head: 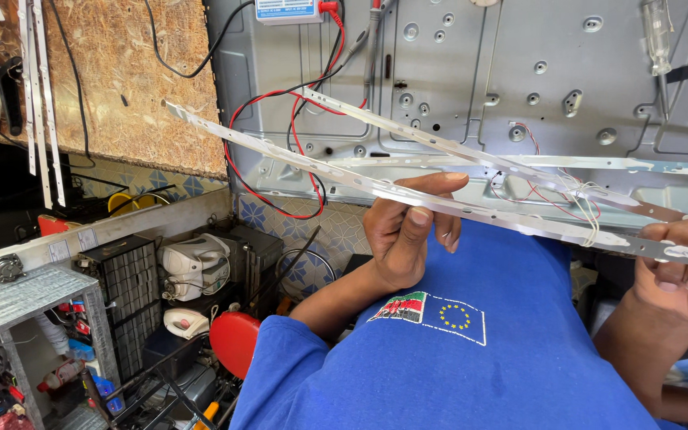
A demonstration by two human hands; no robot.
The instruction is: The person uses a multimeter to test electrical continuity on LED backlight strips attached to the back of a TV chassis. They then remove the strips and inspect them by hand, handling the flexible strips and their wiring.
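Note:
My left hand (409, 227) pinches a bundle of long thin white strips (280, 149) near their middle, thumb and fingers closed around them. My right hand (682, 267) grips the same strips at their right end. The strips fan out to the upper left, and thin red and white wires (575, 199) hang from them near the right. They are held in the air in front of a grey metal back panel (519, 72). A blue shirt (455, 350) fills the lower middle.
Red and black leads (296, 103) run from a small blue-and-white box (287, 9) on the panel. More white strips (40, 95) lean against a chipboard wall at left. Below left stand a metal shelf (17, 299), a white appliance (193, 267), a red round object (234, 341) and mixed clutter.

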